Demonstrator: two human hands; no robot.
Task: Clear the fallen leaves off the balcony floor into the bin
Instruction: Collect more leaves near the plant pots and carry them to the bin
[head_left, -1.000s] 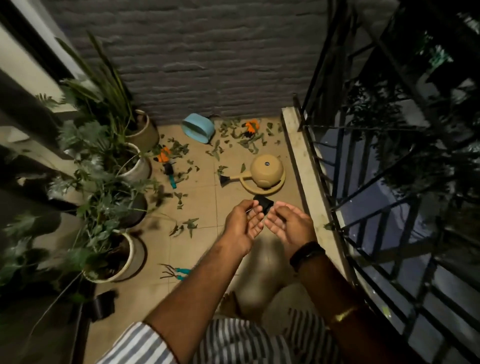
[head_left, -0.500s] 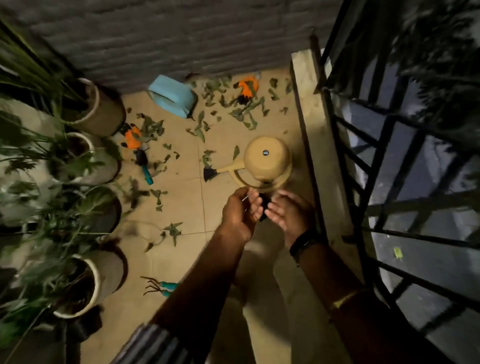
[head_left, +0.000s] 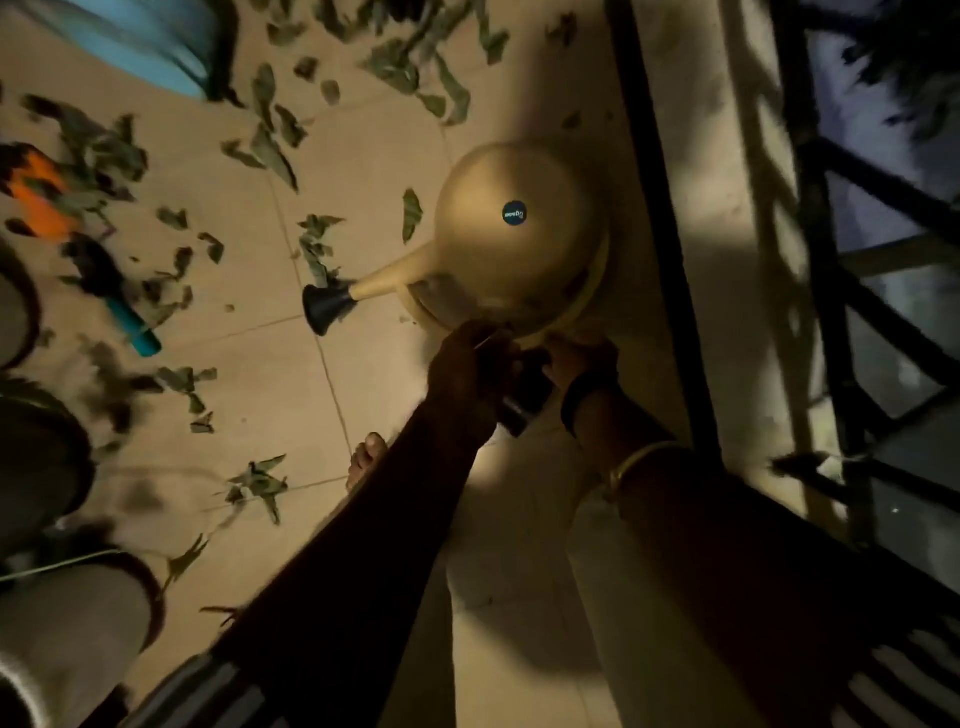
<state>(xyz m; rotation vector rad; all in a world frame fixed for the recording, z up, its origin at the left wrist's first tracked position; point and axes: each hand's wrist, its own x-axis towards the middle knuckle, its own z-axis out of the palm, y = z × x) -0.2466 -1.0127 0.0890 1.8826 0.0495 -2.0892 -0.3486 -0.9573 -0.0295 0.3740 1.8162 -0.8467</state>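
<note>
I am seeing one watering can (head_left: 519, 234) at twelve o'clock, one blue bin (head_left: 130, 36) at eleven, two hands, perhaps three pots at nine, and dozens of leaves (head_left: 270, 140).

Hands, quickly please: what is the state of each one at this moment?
Left hand: fingers curled round a small black object.
Right hand: also on the black object; grip too dark to tell.
</note>
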